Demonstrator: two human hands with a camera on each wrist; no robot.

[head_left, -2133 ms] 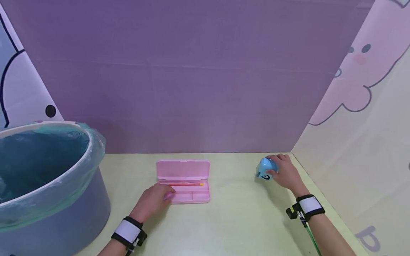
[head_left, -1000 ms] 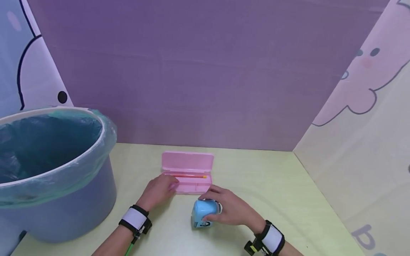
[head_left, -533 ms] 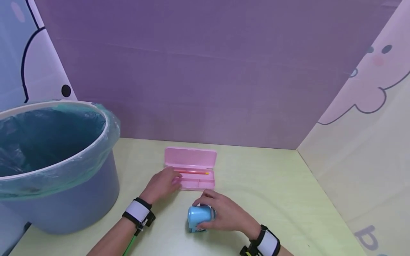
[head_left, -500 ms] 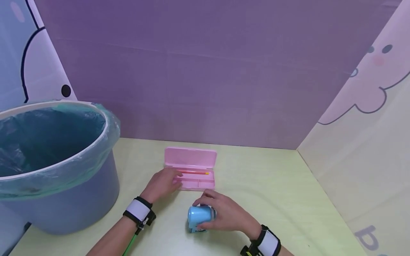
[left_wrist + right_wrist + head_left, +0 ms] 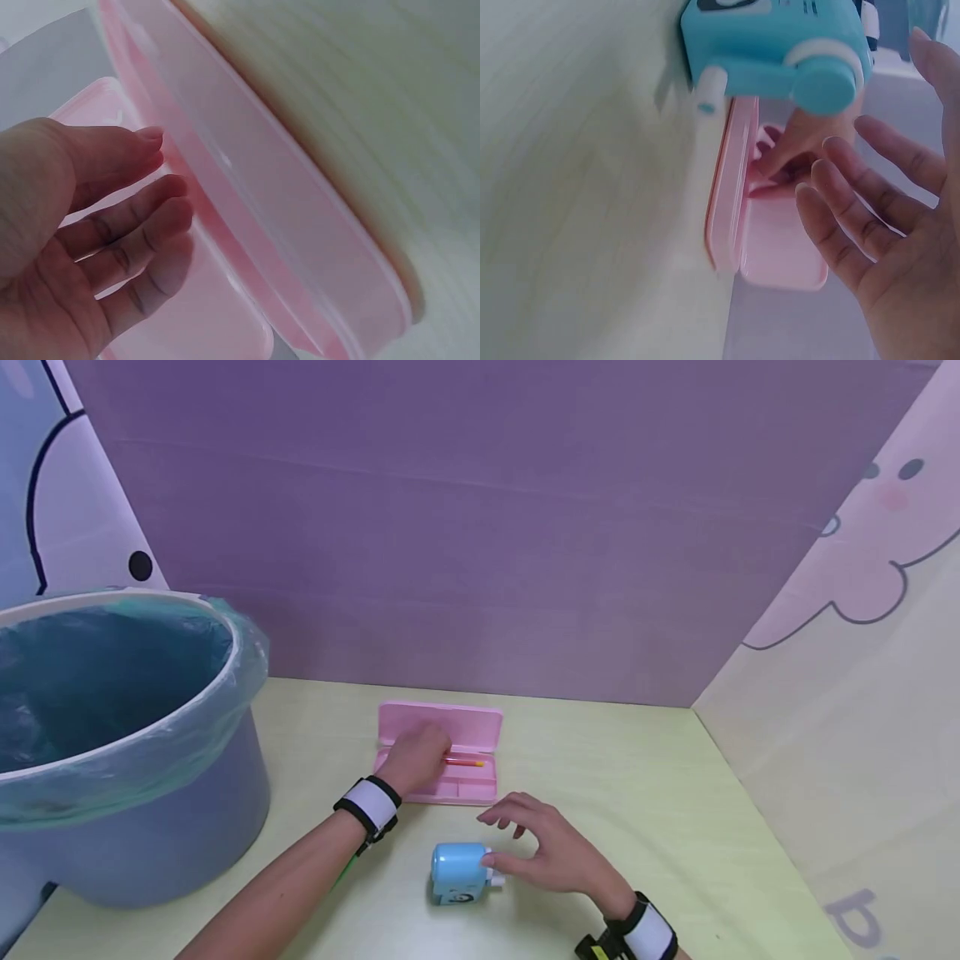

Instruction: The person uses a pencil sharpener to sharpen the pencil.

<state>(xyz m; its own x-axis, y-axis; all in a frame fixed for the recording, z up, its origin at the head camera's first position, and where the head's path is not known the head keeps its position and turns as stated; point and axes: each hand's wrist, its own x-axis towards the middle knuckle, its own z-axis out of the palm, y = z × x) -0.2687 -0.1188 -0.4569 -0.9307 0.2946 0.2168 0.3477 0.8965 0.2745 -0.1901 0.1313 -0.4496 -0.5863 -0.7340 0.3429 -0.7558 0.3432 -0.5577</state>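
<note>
A pink pencil case (image 5: pixel 459 790) lies with its lid raised on the pale table, a red pencil (image 5: pixel 467 763) with a yellow end in its back slot. My left hand (image 5: pixel 418 760) reaches over the case and covers the pencil's left part. In the left wrist view its thumb and bent fingers (image 5: pixel 169 214) come to the case's edge; whether they pinch the pencil is hidden. In front of the case stands a light blue crank pencil sharpener (image 5: pixel 457 872) with a printed face. My right hand (image 5: pixel 551 852) hovers beside it, fingers spread, thumb close to the crank side.
At the left stands a large blue bin (image 5: pixel 187 810) lined with a greenish bag. A purple backdrop (image 5: pixel 480 527) rises behind the table (image 5: pixel 675 827), and a pale printed sheet (image 5: pixel 862 760) borders the right side.
The right hand first brought the sharpener from the far right to in front of the case, and now its fingers have come off it. The left hand has moved from the case's edge over the pencil.
</note>
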